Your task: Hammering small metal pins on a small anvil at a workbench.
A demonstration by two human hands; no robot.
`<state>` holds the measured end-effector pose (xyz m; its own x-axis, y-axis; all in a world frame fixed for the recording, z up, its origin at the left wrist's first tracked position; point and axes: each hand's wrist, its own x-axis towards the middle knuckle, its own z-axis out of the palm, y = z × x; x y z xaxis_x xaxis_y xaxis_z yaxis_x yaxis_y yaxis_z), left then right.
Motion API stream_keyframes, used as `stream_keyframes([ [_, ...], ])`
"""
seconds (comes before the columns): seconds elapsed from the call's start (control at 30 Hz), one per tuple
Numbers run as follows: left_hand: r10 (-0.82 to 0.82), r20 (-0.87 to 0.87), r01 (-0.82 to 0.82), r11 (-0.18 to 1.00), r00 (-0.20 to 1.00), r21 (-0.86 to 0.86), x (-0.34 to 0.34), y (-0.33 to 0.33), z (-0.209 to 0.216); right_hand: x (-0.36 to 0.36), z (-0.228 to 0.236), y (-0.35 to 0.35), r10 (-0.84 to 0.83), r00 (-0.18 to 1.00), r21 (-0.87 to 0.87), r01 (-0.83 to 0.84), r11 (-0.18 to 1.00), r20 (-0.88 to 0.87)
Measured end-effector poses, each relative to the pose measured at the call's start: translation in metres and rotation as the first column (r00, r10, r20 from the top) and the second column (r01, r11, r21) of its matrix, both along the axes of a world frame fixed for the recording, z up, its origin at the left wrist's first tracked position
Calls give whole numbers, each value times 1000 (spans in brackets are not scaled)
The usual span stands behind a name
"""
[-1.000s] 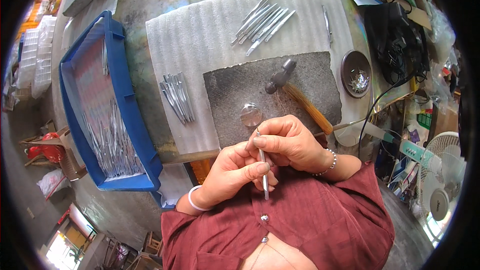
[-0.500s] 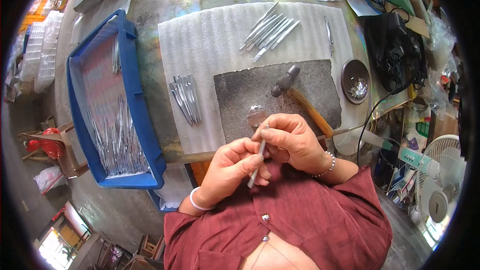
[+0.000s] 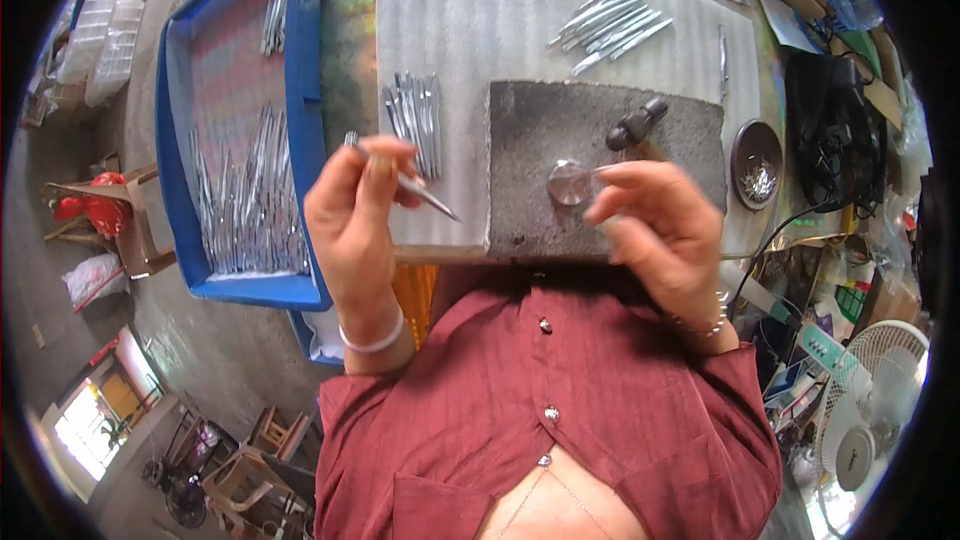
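Observation:
My left hand (image 3: 355,215) is closed around a slim silver metal rod with a pointed end (image 3: 430,197), its tip slanting down to the right. It is raised between the blue tray and a bundle of similar rods (image 3: 413,120) on the white foam sheet. My right hand (image 3: 660,230), slightly blurred, has thumb and forefinger apart. It hovers by a small round metal block (image 3: 568,183) on the dark square mat (image 3: 530,140). Behind that hand lies a hammer (image 3: 637,124); its head shows, while most of its handle is hidden.
At left stands a blue tray (image 3: 305,130) with many slim rods. More rods (image 3: 612,25) lie across the far foam sheet (image 3: 450,10), and a single one (image 3: 723,60) at its right. A dark round dish (image 3: 742,165) holds small shiny pieces. A white fan (image 3: 870,410) stands at right.
My hands have separated: the left has moved left and up with the rod, the right has let go and moved right. The view has shifted, so the table sits higher.

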<state>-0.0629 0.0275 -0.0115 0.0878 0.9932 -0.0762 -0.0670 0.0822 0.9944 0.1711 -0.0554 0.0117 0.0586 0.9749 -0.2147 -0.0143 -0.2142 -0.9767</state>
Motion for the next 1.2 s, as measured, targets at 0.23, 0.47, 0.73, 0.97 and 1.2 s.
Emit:
stream_keyframes([
  [0.23,56,-645,117,968,762,223,15,47,-45,27,6,-16,-192,970,78,182,980,147],
  [0.47,131,-848,240,927,513,288,21,49,-58,36,-3,-17,-229,923,111,204,973,309],
  [0.73,210,-762,59,949,612,309,4,32,-40,52,-8,-14,-312,745,238,208,949,590],
  [0.97,197,-891,320,883,409,343,27,24,-48,49,-15,-13,-199,603,218,43,975,772],
  [1.2,226,-922,317,890,315,327,29,31,-45,47,-16,-21,-143,552,183,-19,983,822],
])
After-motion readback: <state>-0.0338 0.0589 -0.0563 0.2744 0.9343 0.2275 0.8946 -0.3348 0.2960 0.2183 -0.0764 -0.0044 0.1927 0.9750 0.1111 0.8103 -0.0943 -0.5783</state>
